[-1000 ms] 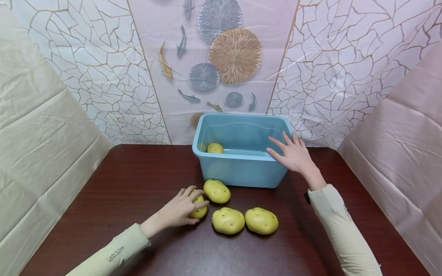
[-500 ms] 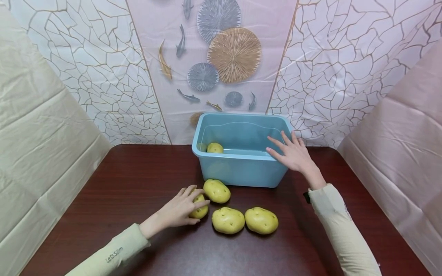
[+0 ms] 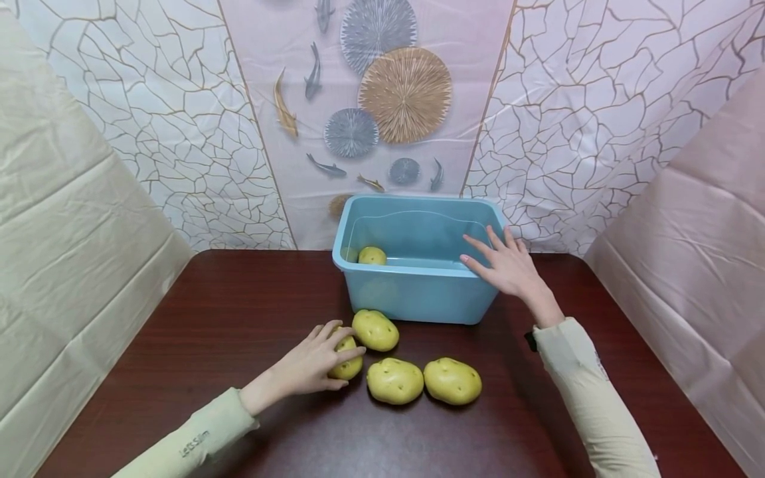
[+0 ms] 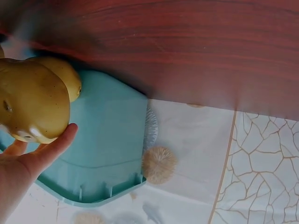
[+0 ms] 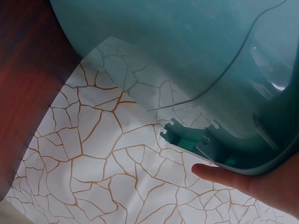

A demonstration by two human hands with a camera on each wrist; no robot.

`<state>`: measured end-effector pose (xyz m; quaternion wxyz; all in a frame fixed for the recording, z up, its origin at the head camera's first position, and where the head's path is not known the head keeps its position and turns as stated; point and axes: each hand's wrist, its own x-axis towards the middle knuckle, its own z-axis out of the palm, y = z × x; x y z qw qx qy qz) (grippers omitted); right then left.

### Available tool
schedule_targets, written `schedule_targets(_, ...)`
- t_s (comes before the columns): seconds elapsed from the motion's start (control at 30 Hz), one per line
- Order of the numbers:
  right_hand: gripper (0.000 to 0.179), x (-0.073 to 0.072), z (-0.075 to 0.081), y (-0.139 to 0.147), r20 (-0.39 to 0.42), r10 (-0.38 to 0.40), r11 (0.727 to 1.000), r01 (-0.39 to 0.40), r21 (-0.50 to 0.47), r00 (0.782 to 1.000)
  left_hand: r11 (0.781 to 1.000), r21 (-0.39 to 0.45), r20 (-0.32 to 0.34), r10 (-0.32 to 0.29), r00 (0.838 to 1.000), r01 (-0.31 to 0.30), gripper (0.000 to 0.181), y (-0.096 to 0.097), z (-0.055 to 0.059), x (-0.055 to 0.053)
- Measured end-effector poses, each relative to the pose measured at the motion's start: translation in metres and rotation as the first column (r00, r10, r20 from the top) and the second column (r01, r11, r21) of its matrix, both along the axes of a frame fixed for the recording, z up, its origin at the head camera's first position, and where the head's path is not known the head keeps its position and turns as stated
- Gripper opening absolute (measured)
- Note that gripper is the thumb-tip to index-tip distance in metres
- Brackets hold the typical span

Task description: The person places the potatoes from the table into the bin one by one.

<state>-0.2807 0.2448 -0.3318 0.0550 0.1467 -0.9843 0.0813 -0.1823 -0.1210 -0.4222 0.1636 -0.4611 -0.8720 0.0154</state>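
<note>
Gripping (head view): left hand (image 3: pixel 312 362), thumb and fingers curled round the held potato (image 3: pixel 351 365); whether that is off the table (image 3: pixel 239 292) I cannot tell.
Bin (image 3: pixel 427 297): beyond the held potato and to its right, long side running left to right, with the middle potato (image 3: pixel 375 330) just between.
Held potato's long axis: unclear from above (fingers cover much of it).
Nearer hand: left; right hand (image 3: pixel 512 269) is well apart, at the bin's right end, fingers spread and uncurled over it.
Other potatoes: inner potato (image 3: pixel 372 256) in the bin's left end, seen in neither wrist view; front pair (image 3: pixel 395 382) side by side, right of the held potato.
Left wrist view: the held potato's broad, pitted face (hidden from above), another potato behind it.
Right wrist view: one digit beside the rim, plus notched tabs (image 5: pixel 187 137) that the head view misses.
</note>
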Motion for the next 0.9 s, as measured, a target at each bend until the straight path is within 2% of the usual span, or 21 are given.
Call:
schedule_targets(0.53, 0.068, -0.001, 0.000, 0.001, -0.010, -0.004, 1.000, 0.003, -0.015, 1.000, 0.997, 0.059, -0.102, -0.036, 0.994, 0.042, 0.057, 0.010, 0.018, 0.009)
schedule_targets(0.9, 0.067, -0.002, -0.002, 0.001, -0.011, 0.005, 1.000, -0.005, -0.020, 1.000, 0.990, 0.108, -0.124, -0.073, 0.990, 0.086, 0.059, 0.015, 0.033, 0.006)
